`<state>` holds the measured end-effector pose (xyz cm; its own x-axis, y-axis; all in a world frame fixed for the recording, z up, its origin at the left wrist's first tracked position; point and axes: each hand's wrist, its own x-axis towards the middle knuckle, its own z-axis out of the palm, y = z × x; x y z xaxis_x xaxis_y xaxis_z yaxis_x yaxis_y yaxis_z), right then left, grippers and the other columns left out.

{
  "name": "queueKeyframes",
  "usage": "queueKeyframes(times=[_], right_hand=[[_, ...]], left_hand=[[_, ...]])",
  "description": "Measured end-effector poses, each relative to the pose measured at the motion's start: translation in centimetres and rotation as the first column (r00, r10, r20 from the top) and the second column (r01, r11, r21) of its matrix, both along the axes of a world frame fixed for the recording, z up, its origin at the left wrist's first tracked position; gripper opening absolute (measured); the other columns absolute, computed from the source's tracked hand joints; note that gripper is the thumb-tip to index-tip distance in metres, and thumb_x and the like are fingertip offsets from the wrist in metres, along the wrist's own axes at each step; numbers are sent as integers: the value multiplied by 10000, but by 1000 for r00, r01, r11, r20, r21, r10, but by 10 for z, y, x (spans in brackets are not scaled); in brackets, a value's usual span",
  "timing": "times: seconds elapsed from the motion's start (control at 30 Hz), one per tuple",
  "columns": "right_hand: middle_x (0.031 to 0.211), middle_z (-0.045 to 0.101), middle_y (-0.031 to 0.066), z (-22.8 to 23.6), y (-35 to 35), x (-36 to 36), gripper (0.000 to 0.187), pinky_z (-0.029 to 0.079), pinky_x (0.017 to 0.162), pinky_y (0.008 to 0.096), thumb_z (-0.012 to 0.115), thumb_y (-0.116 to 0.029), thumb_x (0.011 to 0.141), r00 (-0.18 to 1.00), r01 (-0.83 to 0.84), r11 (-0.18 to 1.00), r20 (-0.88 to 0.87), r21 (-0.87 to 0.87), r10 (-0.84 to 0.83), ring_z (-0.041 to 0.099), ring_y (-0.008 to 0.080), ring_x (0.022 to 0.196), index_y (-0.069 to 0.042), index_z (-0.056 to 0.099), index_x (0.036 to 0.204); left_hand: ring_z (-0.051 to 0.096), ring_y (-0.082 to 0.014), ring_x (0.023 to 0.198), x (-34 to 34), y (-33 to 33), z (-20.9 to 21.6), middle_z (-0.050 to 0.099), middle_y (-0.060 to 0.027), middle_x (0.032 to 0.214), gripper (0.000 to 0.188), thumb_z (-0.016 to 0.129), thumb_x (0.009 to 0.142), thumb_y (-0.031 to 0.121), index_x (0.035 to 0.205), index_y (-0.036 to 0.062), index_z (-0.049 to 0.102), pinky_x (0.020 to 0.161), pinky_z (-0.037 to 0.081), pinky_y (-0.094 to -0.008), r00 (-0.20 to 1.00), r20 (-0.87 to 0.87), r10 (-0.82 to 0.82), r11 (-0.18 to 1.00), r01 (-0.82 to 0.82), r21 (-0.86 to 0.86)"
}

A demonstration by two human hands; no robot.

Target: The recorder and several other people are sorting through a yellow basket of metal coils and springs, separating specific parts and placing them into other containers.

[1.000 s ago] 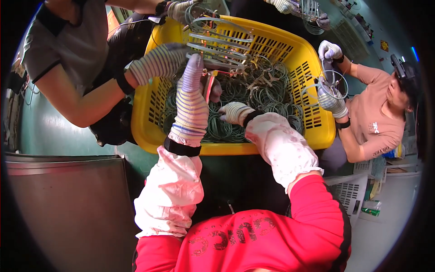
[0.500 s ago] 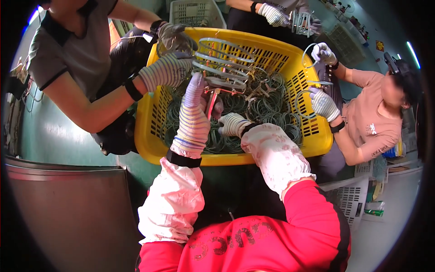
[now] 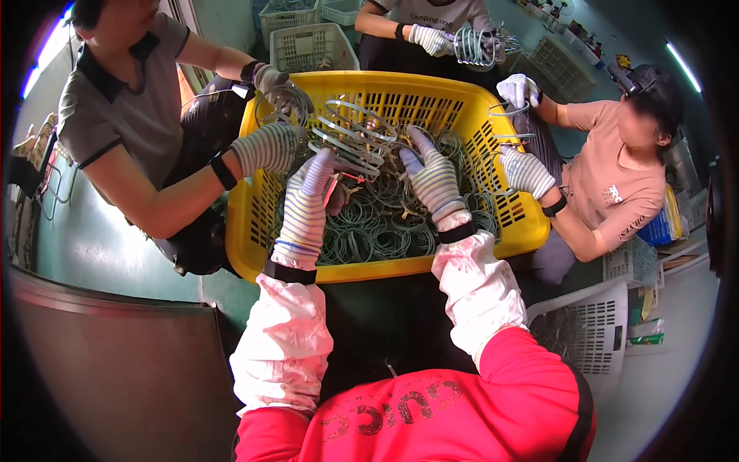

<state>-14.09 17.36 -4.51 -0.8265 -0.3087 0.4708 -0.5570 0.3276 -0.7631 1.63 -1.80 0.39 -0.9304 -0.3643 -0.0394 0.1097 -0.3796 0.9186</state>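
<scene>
My left hand, in a striped glove, is closed around the reddish lower part of a copper-coloured wire frame. Several pale metal rings sit tilted around that frame, above the yellow basket. My right hand, also gloved, is just right of these rings, its thumb and forefinger stretched out and apart. Whether its fingertips touch a ring, I cannot tell. Below both hands, the yellow basket holds a heap of loose metal rings.
A co-worker's gloved hand is close beside my left hand. At the right, another person's hands hold rings over the basket rim. Across the basket, a third person holds a ring bundle. White crates stand behind.
My right hand has come up out of the basket toward the held rings, its fingers now extended. My left hand has moved the frame slightly left and down. The whole view has shifted.
</scene>
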Motion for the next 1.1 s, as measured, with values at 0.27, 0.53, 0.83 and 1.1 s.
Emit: queueKeyframes(times=[0.27,0.53,0.83,1.1], right_hand=[[1021,752,137,58,11,37,418,544,834,308,725,-371,917,985,-175,977,24,119,174,723,237,937,-120,700,1251],[926,759,116,50,12,28,300,545,749,287,743,-256,907,963,-153,965,-189,212,194,720,200,794,-84,742,1153],[852,737,116,46,14,23,310,534,713,321,695,-271,953,949,-191,966,-217,175,227,699,208,734,-102,711,1212],[839,717,182,42,23,4,251,563,684,430,596,-346,1003,936,344,928,-137,144,-326,703,376,744,-134,718,1061]], left_hand=[[582,-99,733,0,8,9,678,-39,805,489,747,871,448,977,-27,704,695,479,-261,988,47,149,870,-108,-480],[582,-90,702,-3,13,13,675,-38,752,489,767,841,448,939,-26,698,670,477,-259,987,96,126,841,-55,-539],[571,-70,692,-5,6,9,683,-33,757,470,786,825,441,912,-14,701,655,469,-248,983,99,153,795,-63,-603],[596,-67,765,2,8,8,682,-17,804,369,793,830,325,947,-12,699,721,486,-241,999,51,-19,904,39,-426]])
